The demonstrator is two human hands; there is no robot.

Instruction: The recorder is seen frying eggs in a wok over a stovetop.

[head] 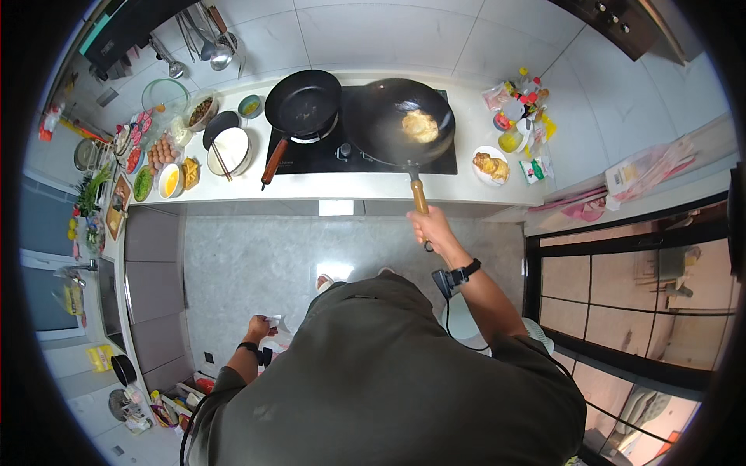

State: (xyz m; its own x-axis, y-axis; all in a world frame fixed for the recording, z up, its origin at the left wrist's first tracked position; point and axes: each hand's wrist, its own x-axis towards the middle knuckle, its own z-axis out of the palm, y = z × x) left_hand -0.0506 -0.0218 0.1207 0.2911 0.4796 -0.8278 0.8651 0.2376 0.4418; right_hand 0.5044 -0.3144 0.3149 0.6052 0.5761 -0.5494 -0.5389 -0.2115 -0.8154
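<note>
My right hand point(432, 230) grips the wooden handle point(418, 197) of a black wok point(373, 131) on the right side of the cooktop. A fried egg point(419, 126), browned in places, lies in the wok right of its middle, with a light haze over it. Low at my left side, my left hand point(260, 329) has its fingers closed on a small white tissue or paper point(274, 320); I cannot tell which. A second black frying pan point(303, 103) with a reddish wooden handle rests on the left burner, touched by neither hand.
Right of the cooktop point(344, 166) are a plate of fried eggs point(491, 166) and several seasoning bottles point(527, 102). To its left stand a white bowl with chopsticks point(229, 152), a bowl of beaten egg point(170, 181) and brown eggs point(162, 152). A glass-paned door point(623, 276) is at my right.
</note>
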